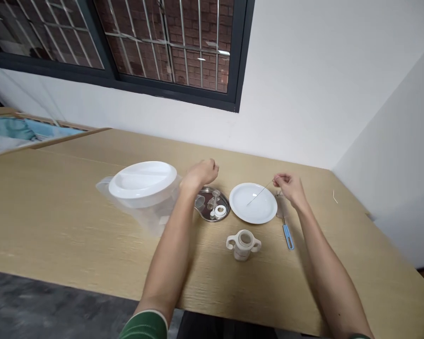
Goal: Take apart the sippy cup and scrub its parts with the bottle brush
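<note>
My right hand [288, 187] pinches one end of a thin wire-like stick [263, 189], whose other end reaches down over the white plate [252, 212]. My left hand [203, 173] is closed above the back of a metal kidney-shaped tray [226, 203]; what its fingers hold, if anything, is hidden. Small clear parts and a white ring [220, 211] lie in that tray. In front of the plate stands an open two-handled cup [243, 244]. A blue-handled tool [288, 236] lies right of the plate, under my right hand's side.
A large translucent pitcher with a white lid [143, 180] stands left of my left forearm. A thin pale strip [335, 197] lies at the right of the wooden table [74, 212]. Behind are a white wall and a barred window; bluish cloth lies at the far left.
</note>
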The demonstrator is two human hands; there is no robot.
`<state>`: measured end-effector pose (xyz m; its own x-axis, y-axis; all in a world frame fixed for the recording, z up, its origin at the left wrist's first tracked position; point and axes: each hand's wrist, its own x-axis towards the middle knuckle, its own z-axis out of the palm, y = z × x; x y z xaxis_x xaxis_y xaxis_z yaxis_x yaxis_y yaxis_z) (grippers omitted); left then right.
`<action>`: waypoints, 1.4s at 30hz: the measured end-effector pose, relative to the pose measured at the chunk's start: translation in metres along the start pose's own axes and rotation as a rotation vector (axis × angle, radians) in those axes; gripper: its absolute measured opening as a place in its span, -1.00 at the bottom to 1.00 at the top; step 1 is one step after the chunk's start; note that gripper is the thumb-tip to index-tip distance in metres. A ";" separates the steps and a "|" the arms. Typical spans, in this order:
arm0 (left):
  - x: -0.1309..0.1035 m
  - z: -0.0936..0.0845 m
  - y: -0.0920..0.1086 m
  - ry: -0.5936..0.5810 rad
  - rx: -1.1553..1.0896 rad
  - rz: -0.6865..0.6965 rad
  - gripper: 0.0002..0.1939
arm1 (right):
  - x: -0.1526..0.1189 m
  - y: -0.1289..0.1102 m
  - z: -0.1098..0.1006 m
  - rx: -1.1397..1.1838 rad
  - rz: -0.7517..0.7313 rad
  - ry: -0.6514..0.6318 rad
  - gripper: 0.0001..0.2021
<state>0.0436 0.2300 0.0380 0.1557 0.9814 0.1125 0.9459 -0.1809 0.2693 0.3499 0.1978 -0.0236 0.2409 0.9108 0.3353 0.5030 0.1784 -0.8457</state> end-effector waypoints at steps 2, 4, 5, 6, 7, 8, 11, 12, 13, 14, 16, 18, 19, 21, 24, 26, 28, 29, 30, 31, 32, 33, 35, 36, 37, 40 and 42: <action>0.000 -0.003 -0.005 0.033 -0.050 0.055 -0.61 | -0.005 0.020 0.005 -0.055 0.019 -0.010 -0.57; -0.001 -0.006 -0.007 0.085 -0.097 0.094 -0.64 | -0.014 0.036 0.006 -0.145 0.023 -0.014 -0.57; -0.002 -0.009 -0.007 0.119 -0.118 0.113 -0.66 | -0.019 0.042 0.005 -0.196 0.022 -0.018 -0.57; -0.005 -0.012 -0.006 0.155 -0.137 0.133 -0.68 | -0.024 0.046 0.003 -0.249 0.021 -0.023 -0.56; -0.008 -0.016 -0.004 0.194 -0.156 0.154 -0.70 | -0.029 0.049 -0.001 -0.301 0.021 -0.032 -0.55; -0.014 -0.021 -0.001 0.238 -0.178 0.179 -0.71 | -0.035 0.050 -0.006 -0.352 0.025 -0.042 -0.55; -0.040 -0.037 0.014 0.421 -0.310 0.283 -0.71 | -0.057 0.047 -0.025 -0.484 0.059 -0.062 -0.53; -0.051 -0.042 0.020 0.504 -0.389 0.318 -0.70 | -0.068 0.045 -0.031 -0.515 0.076 -0.062 -0.53; -0.063 -0.047 0.026 0.588 -0.484 0.351 -0.70 | -0.079 0.044 -0.037 -0.534 0.095 -0.060 -0.54; -0.074 -0.051 0.033 0.653 -0.586 0.380 -0.68 | -0.092 0.043 -0.041 -0.557 0.118 -0.060 -0.54; -0.095 -0.054 0.045 0.697 -0.762 0.427 -0.63 | -0.120 0.044 -0.046 -0.620 0.173 -0.084 -0.54; -0.112 -0.048 0.055 0.603 -0.836 0.472 -0.60 | -0.146 0.048 -0.045 -0.747 0.225 -0.148 -0.51; -0.119 -0.042 0.058 0.510 -0.831 0.494 -0.61 | -0.156 0.051 -0.043 -0.789 0.234 -0.168 -0.50; -0.132 -0.022 0.058 0.274 -0.764 0.506 -0.62 | -0.171 0.056 -0.038 -0.835 0.233 -0.186 -0.54; -0.149 0.021 0.046 0.002 -0.645 0.415 -0.45 | -0.175 0.061 -0.032 -0.847 0.240 -0.207 -0.67; -0.157 0.051 0.036 -0.098 -0.651 0.346 -0.36 | -0.171 0.062 -0.032 -0.811 0.276 -0.211 -0.72; -0.161 0.077 0.029 -0.112 -0.760 0.306 -0.28 | -0.167 0.062 -0.037 -0.702 0.330 -0.181 -0.76; -0.161 0.088 0.028 -0.128 -0.838 0.299 -0.26 | -0.166 0.063 -0.040 -0.641 0.355 -0.172 -0.77; -0.161 0.096 0.028 -0.148 -0.915 0.292 -0.25 | -0.166 0.065 -0.045 -0.575 0.378 -0.172 -0.78; -0.160 0.103 0.029 -0.158 -0.983 0.284 -0.24 | -0.168 0.067 -0.049 -0.507 0.391 -0.172 -0.79; -0.158 0.109 0.032 -0.159 -1.037 0.272 -0.22 | -0.171 0.070 -0.054 -0.442 0.389 -0.152 -0.80; -0.156 0.113 0.035 -0.156 -1.080 0.265 -0.21 | -0.176 0.072 -0.059 -0.374 0.369 -0.103 -0.81; -0.152 0.118 0.040 -0.171 -1.146 0.276 -0.20 | -0.190 0.076 -0.069 -0.196 0.295 0.060 -0.79; -0.150 0.120 0.041 -0.193 -1.167 0.289 -0.21 | -0.199 0.077 -0.075 -0.093 0.256 0.137 -0.74; -0.150 0.121 0.042 -0.223 -1.183 0.305 -0.23 | -0.210 0.076 -0.081 0.016 0.232 0.183 -0.67; -0.150 0.123 0.042 -0.277 -1.185 0.310 -0.29 | -0.246 0.063 -0.097 0.356 0.277 0.187 -0.45; -0.151 0.127 0.041 -0.255 -1.171 0.294 -0.31 | -0.269 0.049 -0.103 0.540 0.279 0.244 -0.41</action>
<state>0.0948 0.0825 -0.0891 0.4946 0.8545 0.1590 0.0605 -0.2163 0.9744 0.3954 -0.0768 -0.1129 0.5154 0.8505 0.1044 -0.0776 0.1676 -0.9828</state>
